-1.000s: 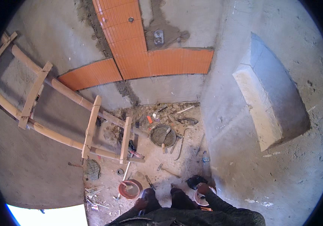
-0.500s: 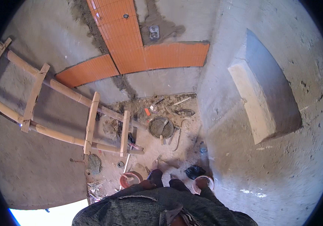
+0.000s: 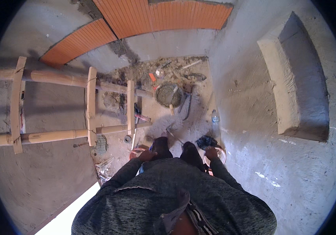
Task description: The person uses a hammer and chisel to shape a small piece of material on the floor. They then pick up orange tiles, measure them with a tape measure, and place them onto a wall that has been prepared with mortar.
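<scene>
My left hand (image 3: pixel 147 155) is low beside my left thigh, its fingers curled in against the dark trousers. A reddish bucket (image 3: pixel 134 152) stands just past it, partly hidden by the hand and sleeve. My right hand (image 3: pixel 211 152) looks closed too, in front of a pale round bucket (image 3: pixel 223 154) near the right wall. What either hand grips, if anything, is too small to make out. A black plastic bag (image 3: pixel 206 141) lies close to the right hand. Ahead of my feet is a round basin of grey mortar (image 3: pixel 164 96) with a trowel (image 3: pixel 172 105) in it.
A bamboo ladder (image 3: pixel 58 135) with wooden rungs reaches in from the left. Orange tiles (image 3: pixel 168 17) cover part of the far wall. The right wall has a recessed niche (image 3: pixel 287 86). A plastic bottle (image 3: pixel 215 117), a curved bar (image 3: pixel 189 105) and debris lie on the floor.
My view has tilted down and shifted, so the tiles, ladder and basin sit higher in the picture. More of my arms and back shows. Both hands stay near the buckets.
</scene>
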Demonstrator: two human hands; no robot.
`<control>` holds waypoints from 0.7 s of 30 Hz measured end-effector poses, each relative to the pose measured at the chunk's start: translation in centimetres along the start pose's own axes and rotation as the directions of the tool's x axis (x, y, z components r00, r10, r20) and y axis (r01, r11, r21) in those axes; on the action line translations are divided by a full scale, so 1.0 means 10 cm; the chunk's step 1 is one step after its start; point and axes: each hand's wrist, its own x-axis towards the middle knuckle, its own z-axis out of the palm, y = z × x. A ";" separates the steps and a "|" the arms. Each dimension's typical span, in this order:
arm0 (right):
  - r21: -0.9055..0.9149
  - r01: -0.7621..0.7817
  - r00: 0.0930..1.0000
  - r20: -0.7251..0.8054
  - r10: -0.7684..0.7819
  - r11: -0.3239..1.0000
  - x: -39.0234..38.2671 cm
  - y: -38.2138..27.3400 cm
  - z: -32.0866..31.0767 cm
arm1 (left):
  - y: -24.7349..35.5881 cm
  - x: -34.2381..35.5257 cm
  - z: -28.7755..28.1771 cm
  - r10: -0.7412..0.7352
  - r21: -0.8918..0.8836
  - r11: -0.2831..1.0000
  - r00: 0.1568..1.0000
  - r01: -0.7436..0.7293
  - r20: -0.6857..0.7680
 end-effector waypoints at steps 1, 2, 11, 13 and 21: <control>0.084 0.018 0.996 -0.089 -0.010 0.996 0.10 -0.08 -0.07 | -0.18 0.08 0.06 0.123 0.072 0.990 0.992 -0.122 -0.006; 0.158 0.021 0.986 -0.164 0.005 0.987 0.11 -0.09 -0.13 | -0.19 0.13 0.09 0.139 0.037 0.990 0.990 -0.138 -0.038; 0.197 0.061 0.995 0.068 -0.075 0.979 -0.26 0.23 -0.29 | -0.37 0.14 1.07 0.058 0.097 0.995 0.974 -0.038 -0.219; 0.131 0.108 0.987 0.101 -0.122 0.986 -0.30 0.66 0.02 | -0.27 0.23 1.33 -0.205 -0.380 0.916 0.965 0.130 -0.161; 0.010 0.191 0.941 0.282 -0.186 0.982 -0.22 1.65 -0.09 | 0.93 0.18 1.33 -0.527 -0.596 0.655 0.846 0.463 0.079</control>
